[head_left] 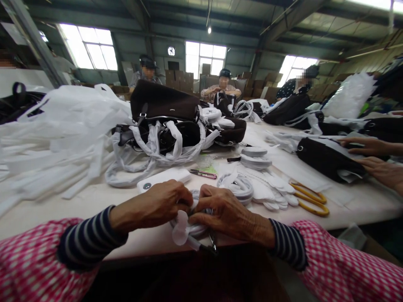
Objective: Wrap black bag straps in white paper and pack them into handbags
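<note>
Hands meet at the near table edge [94, 197], both working one item. Left hand [154, 205] curls over a strap wrapped in white foam sheet [185, 226], fingers closed on its upper part. Right hand [226, 212] pinches the same wrapped strap from the other side, thumb and fingertips pressed into the white wrapping. A loose flap of the wrap hangs below the left hand; a dark strap end with a metal clasp [211, 243] pokes out under the right hand, over the table edge. Both sleeves striped navy under pink check.

Just beyond the left hand: a white rectangular box-like object [163, 178] lying flat. Beside it, small snips with a pink handle [203, 173]. Right of the right hand, a coil of white wrapped strap [237, 186], then a fan of white foam pieces [273, 191], then yellow-handled scissors [310, 199] lying flat. Rolls of white tape [255, 158] stacked farther back.

Centre table: dark brown handbag [163, 109] with handles wound in white wrap, more wrapped bags behind. Left: large heap of white plastic sheets and strips [63, 134].

Right edge: another person's two hands [374, 161] rest on a black bag [327, 159], well apart from the near hands. Three more people sit at the far end of the table.
</note>
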The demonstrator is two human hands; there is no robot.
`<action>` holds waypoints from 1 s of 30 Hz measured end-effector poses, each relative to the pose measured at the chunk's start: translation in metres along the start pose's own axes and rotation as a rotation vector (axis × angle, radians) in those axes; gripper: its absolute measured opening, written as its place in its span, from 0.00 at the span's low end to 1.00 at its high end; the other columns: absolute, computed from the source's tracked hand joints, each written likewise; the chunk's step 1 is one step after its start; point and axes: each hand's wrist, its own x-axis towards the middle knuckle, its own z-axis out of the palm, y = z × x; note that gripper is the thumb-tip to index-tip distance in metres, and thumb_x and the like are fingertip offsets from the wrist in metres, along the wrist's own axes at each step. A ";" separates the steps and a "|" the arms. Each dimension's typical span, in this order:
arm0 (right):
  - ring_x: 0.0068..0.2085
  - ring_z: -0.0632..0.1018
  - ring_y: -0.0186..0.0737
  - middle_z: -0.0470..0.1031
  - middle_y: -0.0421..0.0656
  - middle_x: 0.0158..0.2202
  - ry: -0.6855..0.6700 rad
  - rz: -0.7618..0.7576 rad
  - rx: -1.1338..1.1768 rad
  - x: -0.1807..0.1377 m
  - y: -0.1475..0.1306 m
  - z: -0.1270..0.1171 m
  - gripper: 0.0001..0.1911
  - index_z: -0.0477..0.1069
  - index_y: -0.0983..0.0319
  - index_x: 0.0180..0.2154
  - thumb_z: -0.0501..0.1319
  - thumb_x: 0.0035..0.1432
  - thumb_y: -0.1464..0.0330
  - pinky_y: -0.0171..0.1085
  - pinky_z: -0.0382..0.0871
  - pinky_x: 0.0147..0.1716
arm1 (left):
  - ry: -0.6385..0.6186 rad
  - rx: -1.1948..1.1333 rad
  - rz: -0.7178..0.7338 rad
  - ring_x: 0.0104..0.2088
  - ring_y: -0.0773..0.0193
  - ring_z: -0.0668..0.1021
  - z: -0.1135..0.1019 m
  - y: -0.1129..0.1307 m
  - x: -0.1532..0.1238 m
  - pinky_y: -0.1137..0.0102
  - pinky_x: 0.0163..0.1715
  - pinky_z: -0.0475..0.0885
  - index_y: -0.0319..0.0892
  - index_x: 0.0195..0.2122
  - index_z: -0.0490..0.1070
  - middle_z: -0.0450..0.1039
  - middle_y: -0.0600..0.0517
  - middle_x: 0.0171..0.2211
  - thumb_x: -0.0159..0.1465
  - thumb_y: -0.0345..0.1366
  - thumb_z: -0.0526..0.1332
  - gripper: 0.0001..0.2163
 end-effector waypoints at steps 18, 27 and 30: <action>0.38 0.76 0.39 0.74 0.42 0.36 0.063 -0.037 -0.062 -0.005 0.007 0.005 0.10 0.77 0.64 0.38 0.72 0.61 0.65 0.35 0.64 0.37 | -0.114 0.270 -0.034 0.30 0.61 0.73 -0.001 0.009 0.024 0.68 0.31 0.60 0.43 0.29 0.77 0.74 0.51 0.28 0.55 0.26 0.57 0.09; 0.35 0.73 0.36 0.71 0.41 0.36 0.022 -0.094 -0.125 -0.006 0.007 0.003 0.09 0.77 0.64 0.42 0.68 0.66 0.63 0.35 0.61 0.33 | -0.044 -0.052 -0.138 0.25 0.66 0.71 0.010 0.000 0.015 0.72 0.25 0.57 0.41 0.24 0.75 0.71 0.54 0.22 0.58 0.33 0.59 0.08; 0.36 0.73 0.36 0.71 0.41 0.36 -0.004 -0.096 -0.145 -0.006 0.006 0.002 0.10 0.77 0.63 0.45 0.67 0.67 0.63 0.35 0.61 0.33 | 0.012 -0.122 -0.182 0.26 0.67 0.72 0.015 -0.003 0.010 0.73 0.26 0.59 0.42 0.27 0.78 0.73 0.55 0.23 0.60 0.35 0.61 0.08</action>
